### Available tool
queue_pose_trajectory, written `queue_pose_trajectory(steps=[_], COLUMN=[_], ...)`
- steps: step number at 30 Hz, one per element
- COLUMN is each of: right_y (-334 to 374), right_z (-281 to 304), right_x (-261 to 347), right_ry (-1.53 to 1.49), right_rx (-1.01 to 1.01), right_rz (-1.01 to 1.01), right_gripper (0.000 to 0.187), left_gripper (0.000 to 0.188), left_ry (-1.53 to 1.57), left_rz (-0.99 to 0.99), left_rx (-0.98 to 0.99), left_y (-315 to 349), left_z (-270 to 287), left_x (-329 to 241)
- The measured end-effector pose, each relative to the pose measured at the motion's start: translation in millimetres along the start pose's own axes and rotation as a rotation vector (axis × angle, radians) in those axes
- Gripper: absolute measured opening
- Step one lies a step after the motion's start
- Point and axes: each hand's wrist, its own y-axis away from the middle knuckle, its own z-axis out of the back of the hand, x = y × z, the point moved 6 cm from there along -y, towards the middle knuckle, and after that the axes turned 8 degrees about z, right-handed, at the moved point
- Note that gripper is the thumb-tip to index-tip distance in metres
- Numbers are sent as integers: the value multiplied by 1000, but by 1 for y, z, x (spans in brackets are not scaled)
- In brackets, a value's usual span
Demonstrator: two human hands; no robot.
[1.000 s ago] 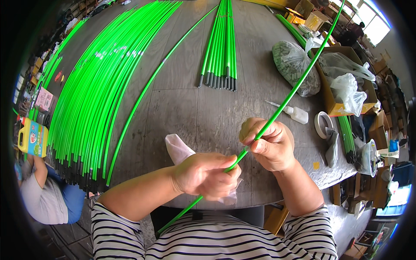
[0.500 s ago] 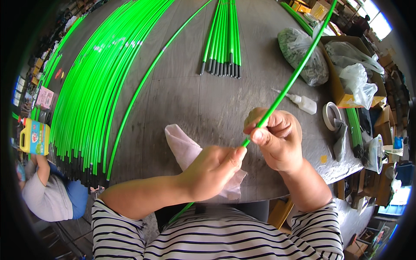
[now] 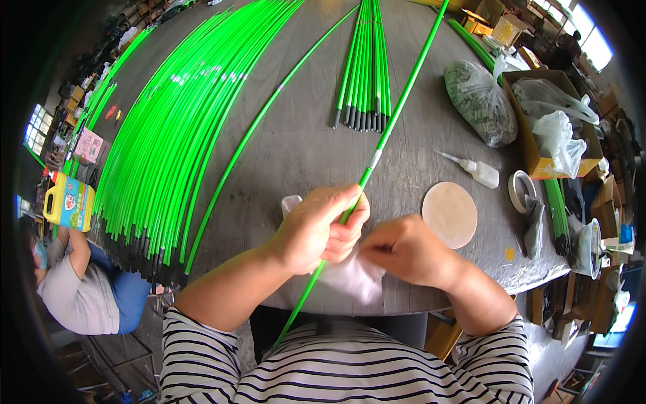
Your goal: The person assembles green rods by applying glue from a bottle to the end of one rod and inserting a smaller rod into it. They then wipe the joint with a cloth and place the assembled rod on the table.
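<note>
A long, thin green rod [image 3: 397, 111] slants across the table, its lower end running down past the table edge toward my lap. Wrapped round the rod is my left hand [image 3: 321, 229], with a short white band [image 3: 375, 159] showing just above the fist. Pale pink cloth [image 3: 350, 279] lies crumpled under and beside that hand. At the cloth's right edge, my right hand [image 3: 407, 250] has its fingers curled in and appears to pinch the fabric; motion blurs the fingertips. A round beige disc [image 3: 449, 215] lies just beyond the right hand.
Many green rods [image 3: 182, 128] with black ends cover the left side; a smaller bundle [image 3: 363, 87] lies ahead. On the right are a dropper bottle [image 3: 481, 173], tape roll [image 3: 519, 190], filled plastic bag [image 3: 479, 101] and carton [image 3: 592, 165]. A co-worker [image 3: 84, 289] sits left, by a yellow jug [image 3: 68, 202].
My right hand has left the rod and moved down to the cloth, uncovering the beige disc. My left hand has risen slightly, still gripping the rod, which is now steeper, and the white band shows.
</note>
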Motion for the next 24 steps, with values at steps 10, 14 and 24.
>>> queue_pose_trajectory(steps=[10,14,24], right_y=[5,2,3], right_z=[32,27,20], right_x=[-32,-27,-20], right_ry=[-754,-1059,-1186], right_rx=[-710,-714,-732], right_rz=[-172,-74,-14], right_gripper=[12,11,8], left_gripper=[23,19,11], left_ry=[-137,-187,-103], left_rz=[-156,-249,-339], left_rx=[-155,-241,-259], left_y=[1,1,-3], left_z=[-2,-5,-4], left_x=[1,-2,9])
